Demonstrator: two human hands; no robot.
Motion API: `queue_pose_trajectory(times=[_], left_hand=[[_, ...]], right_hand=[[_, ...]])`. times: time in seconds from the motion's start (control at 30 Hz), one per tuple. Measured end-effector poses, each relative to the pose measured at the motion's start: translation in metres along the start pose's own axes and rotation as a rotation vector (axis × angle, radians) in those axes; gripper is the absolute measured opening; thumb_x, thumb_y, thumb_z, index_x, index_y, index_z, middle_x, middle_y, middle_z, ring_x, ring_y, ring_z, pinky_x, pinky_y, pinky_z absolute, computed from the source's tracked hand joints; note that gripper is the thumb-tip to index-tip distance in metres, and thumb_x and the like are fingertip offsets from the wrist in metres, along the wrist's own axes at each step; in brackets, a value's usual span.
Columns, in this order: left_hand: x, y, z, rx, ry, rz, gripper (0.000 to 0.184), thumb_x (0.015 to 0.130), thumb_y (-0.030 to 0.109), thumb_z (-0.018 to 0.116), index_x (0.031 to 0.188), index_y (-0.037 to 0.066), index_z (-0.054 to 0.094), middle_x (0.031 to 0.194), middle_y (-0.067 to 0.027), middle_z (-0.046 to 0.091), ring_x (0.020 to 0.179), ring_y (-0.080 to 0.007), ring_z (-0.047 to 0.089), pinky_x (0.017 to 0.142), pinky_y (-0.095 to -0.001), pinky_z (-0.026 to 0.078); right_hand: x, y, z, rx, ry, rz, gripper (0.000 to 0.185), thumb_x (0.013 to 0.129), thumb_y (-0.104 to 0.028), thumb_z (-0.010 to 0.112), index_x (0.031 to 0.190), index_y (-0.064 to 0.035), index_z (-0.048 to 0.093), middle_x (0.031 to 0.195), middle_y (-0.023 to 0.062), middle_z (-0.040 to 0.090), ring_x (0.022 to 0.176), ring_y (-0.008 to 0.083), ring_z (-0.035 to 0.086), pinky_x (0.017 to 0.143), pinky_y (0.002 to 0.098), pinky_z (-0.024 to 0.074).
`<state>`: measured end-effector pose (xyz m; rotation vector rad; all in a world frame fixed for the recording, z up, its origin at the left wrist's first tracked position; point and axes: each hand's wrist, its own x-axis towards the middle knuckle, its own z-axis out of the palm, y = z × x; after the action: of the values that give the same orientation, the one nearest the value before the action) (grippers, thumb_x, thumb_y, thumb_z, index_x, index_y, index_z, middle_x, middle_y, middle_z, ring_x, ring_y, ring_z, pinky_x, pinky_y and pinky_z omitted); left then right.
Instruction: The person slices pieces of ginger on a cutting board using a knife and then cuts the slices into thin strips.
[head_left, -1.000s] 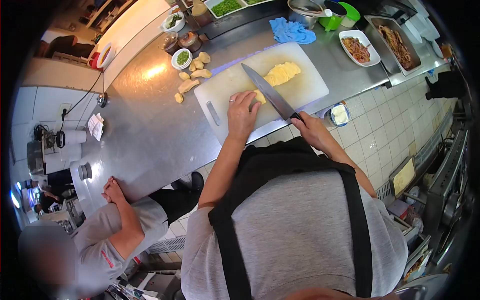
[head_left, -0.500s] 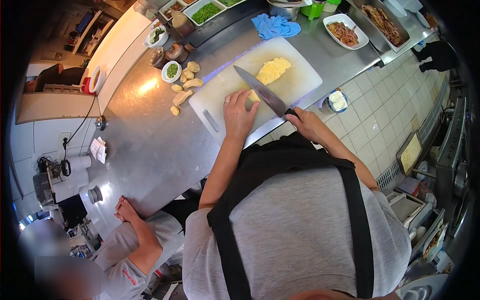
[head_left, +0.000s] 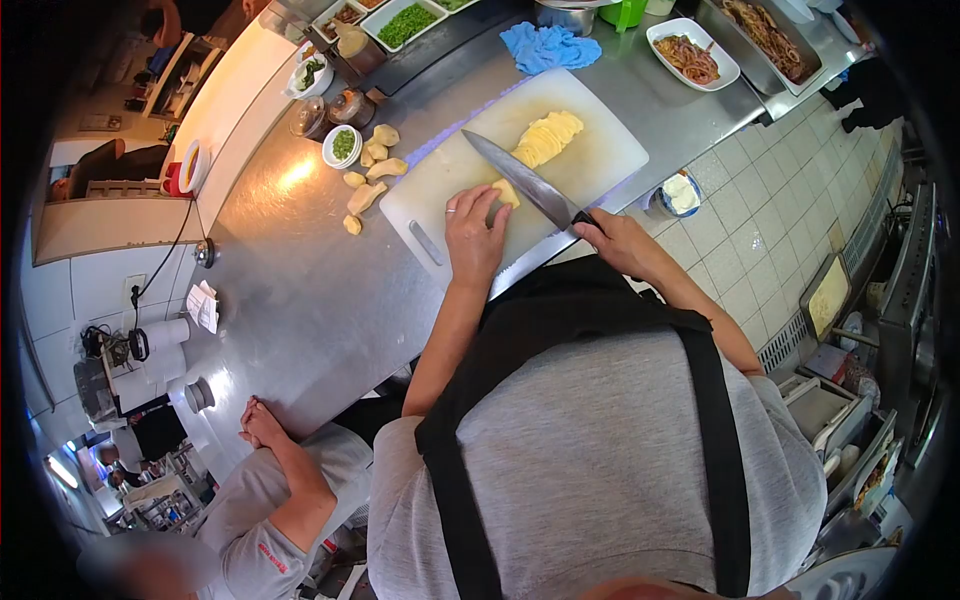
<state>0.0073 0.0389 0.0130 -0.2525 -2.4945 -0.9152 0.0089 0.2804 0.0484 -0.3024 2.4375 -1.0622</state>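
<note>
My right hand point(head_left: 618, 243) is wrapped round the handle of a large chef's knife point(head_left: 527, 183), whose blade slants up and left across the white cutting board point(head_left: 610, 150). My left hand point(head_left: 474, 236) lies on the board with bent fingertips on a small pale yellow piece of ginger point(head_left: 507, 193), close to the blade's left side. Beyond the blade, overlapping yellow ginger slices point(head_left: 549, 138) form a row. Several peeled, knobbly ginger pieces point(head_left: 366, 197) lie on the steel counter left of the board.
A blue cloth point(head_left: 550, 47) sits behind the board. Small stacked bowls of chopped greens point(head_left: 343, 146) and jars point(head_left: 352, 107) stand at the back left. A white dish of sliced food point(head_left: 692, 55) is at the right. A co-worker's clasped hands point(head_left: 262, 424) rest by the counter's near edge.
The left fingers have drawn back slightly, showing more of the ginger piece. The knife stays in nearly the same place, and the whole view has shifted a little.
</note>
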Motion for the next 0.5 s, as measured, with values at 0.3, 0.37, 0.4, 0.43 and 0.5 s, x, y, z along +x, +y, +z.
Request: queue_pose_trajectory(times=[0.3, 0.37, 0.4, 0.43, 0.5], left_hand=[[-0.0006, -0.0017, 0.0022, 0.008, 0.022, 0.004, 0.028, 0.073, 0.009, 0.078, 0.099, 0.003, 0.069, 0.105, -0.0104, 0.065, 0.101, -0.0309, 0.058, 0.089, -0.04, 0.048], [-0.0009, -0.0018, 0.0022, 0.007, 0.02, 0.001, 0.028, 0.073, 0.009, 0.078, 0.099, 0.003, 0.069, 0.104, -0.0102, 0.065, 0.1, -0.0309, 0.058, 0.089, -0.0401, 0.048], [-0.0011, -0.0016, 0.0019, 0.007, 0.017, 0.0, 0.028, 0.073, 0.009, 0.078, 0.099, 0.003, 0.069, 0.104, -0.0101, 0.065, 0.1, -0.0309, 0.058, 0.089, -0.0401, 0.047], [-0.0011, -0.0015, 0.0015, 0.008, 0.012, 0.0, 0.028, 0.073, 0.009, 0.078, 0.099, 0.003, 0.069, 0.104, -0.0101, 0.065, 0.1, -0.0309, 0.058, 0.089, -0.0401, 0.047], [-0.0006, 0.0001, 0.0006, 0.008, 0.012, -0.002, 0.028, 0.073, 0.009, 0.078, 0.099, 0.003, 0.069, 0.104, -0.0101, 0.065, 0.1, -0.0309, 0.058, 0.089, -0.0401, 0.047]], right_hand=[[0.0027, 0.0012, -0.0027, 0.021, -0.034, -0.006, 0.043, 0.099, -0.04, 0.05, 0.106, 0.0019, 0.058, 0.094, 0.0293, 0.064, 0.093, 0.0457, 0.062, 0.082, 0.0487, 0.0479], [0.0034, 0.0016, -0.0023, 0.019, -0.029, -0.003, 0.039, 0.1, -0.036, 0.051, 0.108, 0.001, 0.058, 0.09, 0.0252, 0.065, 0.088, 0.0399, 0.063, 0.079, 0.0449, 0.0481], [0.0038, 0.002, -0.0017, 0.019, -0.026, -0.002, 0.037, 0.1, -0.035, 0.051, 0.109, 0.0005, 0.059, 0.088, 0.0232, 0.065, 0.085, 0.037, 0.064, 0.077, 0.0429, 0.0482], [0.0042, 0.0029, -0.0008, 0.021, -0.023, -0.009, 0.037, 0.1, -0.034, 0.051, 0.109, 0.0006, 0.059, 0.088, 0.0231, 0.065, 0.085, 0.0366, 0.064, 0.077, 0.0427, 0.0481], [0.0047, 0.0053, 0.0006, 0.027, -0.014, -0.019, 0.036, 0.1, -0.034, 0.051, 0.109, 0.0008, 0.058, 0.088, 0.0229, 0.065, 0.084, 0.0359, 0.064, 0.077, 0.0423, 0.048]])
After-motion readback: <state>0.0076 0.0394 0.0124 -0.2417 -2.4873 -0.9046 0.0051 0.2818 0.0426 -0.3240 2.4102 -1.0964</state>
